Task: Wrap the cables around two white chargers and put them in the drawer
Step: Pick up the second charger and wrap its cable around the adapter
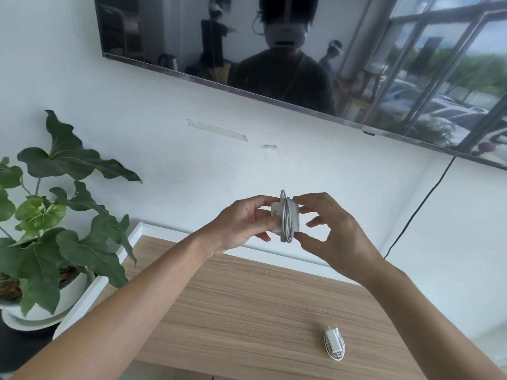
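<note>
1. Wrapped charger (335, 343): lies flat on the wooden tabletop (247, 303), near its front right, well apart from both hands. The cable is coiled lengthwise round the small white body. Judged light and rigid, with a springy cable; best pinched across the coil so the turns stay seated. Whether the cable end is tucked in cannot be made out.
2. Left hand (241, 224): raised above the tabletop's rear edge, fingers and thumb curled round the left side of the held charger (277, 219).
3. Right hand (329, 229): fingertips pinch the right side of the same charger at top and bottom, against the cable loops (287, 218) wound round its middle.
4. Held charger: judged light, hard-shelled and smooth; the loops may slip or spring loose if pressure eases. Hold over the wraps, not the bare corners. Its plug end and the cable's free end are hidden by fingers.
5. Drawer: not visible; the tabletop's front is cut off at the frame's lower edge.
6. Potted plant (55, 215): stands left of the tabletop. Beyond the tabletop, a wall-mounted screen (356, 64) shows only reflections.
</note>
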